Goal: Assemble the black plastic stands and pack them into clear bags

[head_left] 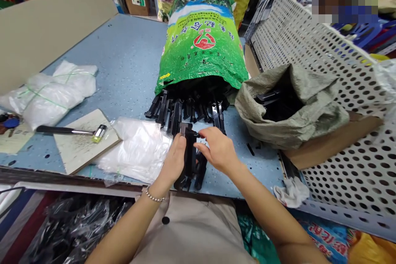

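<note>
My left hand point(175, 156) is wrapped round a long black plastic part point(189, 148) near the table's front edge. At the upper end of that part, the thumb and forefinger of my right hand point(216, 148) pinch something small and dark; its kind is too small to make out. Beneath my hands lie more black parts point(201, 169). Just beyond, several similar black parts point(176, 113) spill from the mouth of a green woven sack point(201, 62). Clear plastic bags point(136, 148) lie flat left of my left hand.
A hammer point(71, 130) rests on a pale board point(89, 148) at the left, with tied bundles of plastic bags point(52, 95) behind. To the right, a grey-green sack point(278, 128) holds black parts against a perforated white panel point(309, 49). A crumpled cloth point(291, 192) lies at the right edge.
</note>
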A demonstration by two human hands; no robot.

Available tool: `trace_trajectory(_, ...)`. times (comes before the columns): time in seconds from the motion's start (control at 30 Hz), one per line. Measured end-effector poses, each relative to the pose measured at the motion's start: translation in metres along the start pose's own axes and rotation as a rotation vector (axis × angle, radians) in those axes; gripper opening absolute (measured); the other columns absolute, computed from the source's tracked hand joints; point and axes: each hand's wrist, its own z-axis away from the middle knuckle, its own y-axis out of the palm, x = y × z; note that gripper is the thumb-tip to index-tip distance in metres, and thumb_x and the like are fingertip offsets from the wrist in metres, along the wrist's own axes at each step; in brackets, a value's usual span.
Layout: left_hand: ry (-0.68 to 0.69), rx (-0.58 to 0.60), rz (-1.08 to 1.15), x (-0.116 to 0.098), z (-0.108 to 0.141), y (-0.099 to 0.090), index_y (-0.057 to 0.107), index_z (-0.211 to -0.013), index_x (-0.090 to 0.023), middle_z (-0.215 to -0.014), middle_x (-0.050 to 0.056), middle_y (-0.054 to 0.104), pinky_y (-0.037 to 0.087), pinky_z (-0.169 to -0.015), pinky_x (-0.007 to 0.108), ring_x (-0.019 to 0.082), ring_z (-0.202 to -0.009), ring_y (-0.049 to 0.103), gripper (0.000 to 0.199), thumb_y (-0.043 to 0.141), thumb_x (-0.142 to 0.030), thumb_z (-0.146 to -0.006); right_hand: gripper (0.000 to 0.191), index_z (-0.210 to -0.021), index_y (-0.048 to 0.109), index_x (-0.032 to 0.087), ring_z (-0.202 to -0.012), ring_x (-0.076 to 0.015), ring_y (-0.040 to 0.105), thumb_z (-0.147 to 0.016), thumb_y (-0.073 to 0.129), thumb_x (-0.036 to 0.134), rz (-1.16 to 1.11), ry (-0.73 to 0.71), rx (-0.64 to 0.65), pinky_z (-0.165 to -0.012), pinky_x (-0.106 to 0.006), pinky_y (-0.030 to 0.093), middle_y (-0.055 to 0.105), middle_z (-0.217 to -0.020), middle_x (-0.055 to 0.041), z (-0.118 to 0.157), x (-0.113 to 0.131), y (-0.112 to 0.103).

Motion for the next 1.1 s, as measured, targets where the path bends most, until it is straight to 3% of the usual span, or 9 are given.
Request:
trace_trajectory(0.1,-0.014,-0.032,-0.069,-0.002,0.000,0.002,0.051,-0.105,-0.022,-0.068,-0.001,0.057,0.047,-0.042,0.027,0.017,-0.051,0.061,0.051,0.039,-0.068,-0.086,0.037,-0.081,0.054,0.021,-0.072,-0.0185,0.056,-0.100,0.031,0.043,0.113,0.081,0.029,-0.063,-0.029,0.041,0.059,-0.074,-0.0051,-0.018,0.002,0.006)
trace_trajectory(0.2,-0.015,-0.110,-0.089,-0.004,-0.008,-0.004,0.051,-0.097,-0.022,-0.067,-0.002,0.054,0.046,-0.043,0.027,0.016,-0.051,0.059,0.047,0.040,-0.067,-0.087,0.041,-0.079,0.050,0.022,-0.060,-0.0139,0.052,-0.102,0.022,0.041,-0.038,0.175,0.132,-0.057,-0.025,0.037,0.056,-0.066,0.0005,-0.013,0.005,0.010)
trace_trajectory(0.33,0.063,-0.195,-0.206,-0.003,-0.019,-0.015,0.052,-0.090,-0.020,-0.073,0.000,0.056,0.050,-0.056,0.028,0.018,-0.067,0.062,0.045,0.037,-0.062,-0.090,0.039,-0.082,0.055,0.019,-0.065,-0.0156,0.053,-0.099,0.034,0.047,0.052,-0.113,0.250,-0.059,-0.027,0.035,0.061,-0.073,-0.0029,0.027,0.020,0.020)
trace_trajectory(0.47,0.163,-0.118,-0.408,0.009,-0.021,-0.021,0.051,-0.113,-0.020,-0.097,0.006,0.065,0.050,-0.077,0.033,0.023,-0.096,0.063,0.038,0.039,-0.050,-0.093,0.038,-0.071,0.054,0.019,-0.059,-0.0147,0.051,-0.100,0.037,0.039,0.218,-0.287,0.256,-0.057,-0.028,0.032,0.058,-0.063,-0.0020,0.052,0.023,0.034)
trace_trajectory(0.57,0.141,-0.060,-0.744,0.023,-0.020,-0.025,0.055,-0.114,-0.019,-0.101,0.010,0.067,0.047,-0.082,0.039,0.028,-0.095,0.065,0.036,0.036,-0.042,-0.095,0.037,-0.078,0.057,0.021,-0.064,-0.0162,0.053,-0.099,0.036,0.042,0.249,-0.113,0.229,-0.060,-0.027,0.036,0.059,-0.068,-0.0028,0.040,-0.003,0.031)
trace_trajectory(0.7,0.096,-0.035,-1.011,0.047,-0.017,-0.019,0.060,-0.110,-0.015,-0.090,0.014,0.068,0.048,-0.080,0.042,0.030,-0.087,0.066,0.037,0.033,-0.035,-0.096,0.037,-0.120,0.053,0.016,-0.098,-0.0296,0.055,-0.093,0.045,0.041,0.329,0.326,-0.084,-0.080,-0.041,0.044,0.058,-0.113,-0.0183,0.004,-0.064,0.024)
trace_trajectory(0.87,0.353,-0.079,-0.843,0.061,-0.014,-0.001,0.056,-0.122,-0.017,-0.118,0.015,0.060,0.041,-0.101,0.045,0.027,-0.115,0.055,0.035,0.046,-0.030,-0.092,0.056,-0.140,0.033,0.013,-0.115,-0.0314,0.050,-0.089,0.047,0.032,0.012,0.522,-0.190,-0.096,-0.051,0.040,0.053,-0.124,-0.0204,-0.003,-0.102,0.036)
trace_trajectory(1.0,0.297,0.012,-0.379,0.041,-0.021,0.007,0.041,-0.137,-0.023,-0.137,0.013,0.050,0.040,-0.104,0.043,0.025,-0.125,0.050,0.050,0.046,-0.044,-0.093,0.054,-0.144,0.026,0.022,-0.102,-0.0221,0.057,-0.094,0.042,0.038,-0.346,0.405,-0.074,-0.088,-0.040,0.049,0.057,-0.118,-0.0107,0.028,-0.058,0.030)
trace_trajectory(1.1,0.146,0.083,-0.024,0.023,-0.025,0.012,0.041,-0.135,-0.025,-0.125,0.009,0.059,0.050,-0.092,0.037,0.021,-0.109,0.061,0.049,0.040,-0.052,-0.093,0.036,-0.127,0.047,0.025,-0.104,-0.0224,0.055,-0.097,0.036,0.042,-0.338,0.253,-0.029,-0.089,-0.039,0.047,0.057,-0.110,-0.0086,0.041,-0.022,0.015)
